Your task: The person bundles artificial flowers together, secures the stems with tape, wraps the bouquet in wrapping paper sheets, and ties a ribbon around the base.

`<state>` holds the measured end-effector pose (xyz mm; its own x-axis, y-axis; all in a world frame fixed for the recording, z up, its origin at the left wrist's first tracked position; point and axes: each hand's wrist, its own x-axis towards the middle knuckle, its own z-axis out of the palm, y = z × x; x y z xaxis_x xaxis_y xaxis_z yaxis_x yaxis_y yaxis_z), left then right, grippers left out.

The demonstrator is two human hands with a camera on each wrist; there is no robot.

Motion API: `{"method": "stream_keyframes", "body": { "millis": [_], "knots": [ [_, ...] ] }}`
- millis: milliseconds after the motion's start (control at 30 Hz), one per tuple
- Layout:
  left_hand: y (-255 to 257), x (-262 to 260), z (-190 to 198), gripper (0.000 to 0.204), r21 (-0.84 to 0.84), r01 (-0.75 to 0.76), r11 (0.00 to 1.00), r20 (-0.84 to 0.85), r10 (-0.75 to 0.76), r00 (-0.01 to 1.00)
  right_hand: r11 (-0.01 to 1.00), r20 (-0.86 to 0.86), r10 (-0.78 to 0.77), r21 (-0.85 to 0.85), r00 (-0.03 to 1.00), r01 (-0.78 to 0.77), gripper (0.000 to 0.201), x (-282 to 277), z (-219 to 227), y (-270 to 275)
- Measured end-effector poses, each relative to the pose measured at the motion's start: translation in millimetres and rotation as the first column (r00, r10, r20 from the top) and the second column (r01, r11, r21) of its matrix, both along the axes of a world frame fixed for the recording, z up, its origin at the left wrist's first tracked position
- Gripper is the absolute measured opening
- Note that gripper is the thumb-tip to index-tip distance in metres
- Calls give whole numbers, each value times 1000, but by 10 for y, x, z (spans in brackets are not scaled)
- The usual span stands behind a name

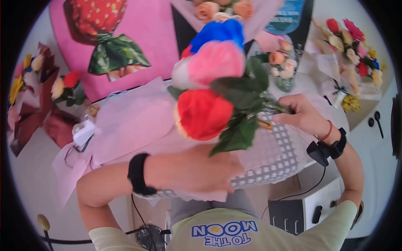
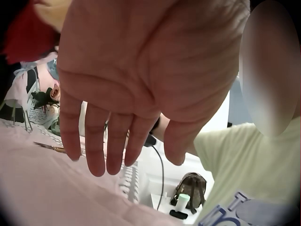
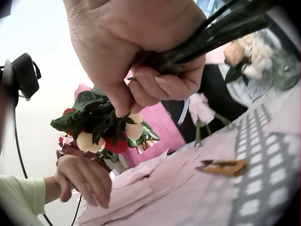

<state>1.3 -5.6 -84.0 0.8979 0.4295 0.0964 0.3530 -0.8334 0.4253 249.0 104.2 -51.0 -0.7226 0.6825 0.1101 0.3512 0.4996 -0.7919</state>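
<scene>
My right hand (image 1: 305, 115) grips a bundle of green stems (image 3: 221, 40), and the bouquet's heads point left across the table. Its blooms are a red rose (image 1: 205, 115), a pink rose (image 1: 217, 60) and a blue rose (image 1: 222, 31), among dark green leaves (image 1: 240, 90). My left hand (image 1: 205, 169) is near the red rose, over the table's front edge, holding nothing. In the left wrist view its fingers (image 2: 95, 141) hang straight and slightly apart. Small snips with orange handles (image 3: 228, 167) lie on the pink paper below the stems.
Pink wrapping paper (image 1: 134, 121) covers much of a grey-and-white checked cloth (image 1: 272, 167). A glass vase of peach flowers (image 1: 285, 81) stands behind my right hand. Wrapped bouquets stand at left (image 1: 42, 108) and right (image 1: 347, 62). A pink panel (image 1: 157, 42) is at the back.
</scene>
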Motion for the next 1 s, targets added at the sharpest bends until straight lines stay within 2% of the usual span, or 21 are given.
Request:
{"method": "stream_keyframes", "body": {
  "millis": [33, 100, 167, 300, 367, 400, 433, 467, 500, 533, 567, 600, 633, 667, 700, 767, 800, 867, 1000],
  "knots": [
    [-121, -49, 4, 38, 0, -25, 1000, -10, 25, 1000, 998, 28, 33, -58, 999, -31, 23, -211, -63, 4],
    [-342, -74, 159, 38, -47, -25, 999, -296, 10, 955, 992, 50, 63, -113, 997, -57, 22, -498, -228, 72],
    [-469, -185, 166, 38, -51, -62, 997, -265, 46, 963, 984, 63, 178, -19, 982, -177, 22, -743, -476, 255],
    [-532, -355, 205, 38, -50, -128, 991, -236, 113, 965, 975, 106, 220, -10, 970, -220, 28, -995, -640, 376],
    [-507, -398, 205, 39, -15, -133, 991, -241, 126, 962, 917, 321, 208, 264, 924, -299, 36, -1006, -597, 375],
    [-484, -410, 202, 39, 18, -150, 988, -247, 150, 957, 926, 328, 178, 263, 928, -271, 36, -970, -557, 382],
    [-469, -430, 205, 39, 16, -108, 994, -239, 109, 965, 922, 272, 182, 287, 945, -260, 32, -900, -507, 395],
    [-460, -452, 213, 40, 44, -140, 989, -209, 146, 967, 919, 219, 176, 312, 960, -240, 29, -769, -451, 426],
    [-444, -469, 220, 41, 69, -168, 983, -175, 178, 968, 899, 253, 140, 372, 957, -230, 32, -600, -367, 514],
    [-434, -489, 226, 41, 69, -113, 991, -165, 123, 979, 929, 217, 83, 336, 973, -155, 31, -389, -266, 567],
    [-436, -520, 232, 41, 69, -143, 987, -163, 152, 975, 950, 178, 26, 302, 984, -80, 31, -154, -149, 593],
    [-428, -536, 228, 41, 67, -182, 981, -163, 190, 968, 934, 283, -135, 356, 950, 26, 30, 81, -18, 600],
    [-417, -538, 218, 41, 68, -149, 986, -159, 158, 975, 903, 373, -282, 414, 884, 113, 28, 325, 87, 612],
    [-415, -541, 213, 40, 59, -161, 985, -167, 169, 971, 828, 400, -414, 538, 817, 157, 26, 621, 60, 695],
    [-405, -542, 211, 39, 51, -181, 982, -176, 188, 966, 789, 409, -499, 580, 764, 204, 34, 923, -16, 774],
    [-368, -538, 203, 38, 46, -167, 985, -179, 173, 969, 833, 583, -529, 493, 616, 250, 46, 1383, -120, 852],
    [-355, -531, 194, 38, 40, -166, 985, -177, 170, 969, 832, 582, -532, 494, 615, 252, 46, 1453, -172, 819],
    [-338, -508, 175, 38, 38, -165, 985, -159, 169, 973, 824, 596, -565, 365, 570, 434, 70, 1511, -297, 707],
    [-344, -473, 132, 37, 30, -170, 985, -156, 173, 973, 890, 637, -455, 332, 622, 312, 84, 1187, -467, 507]
  ]
}}
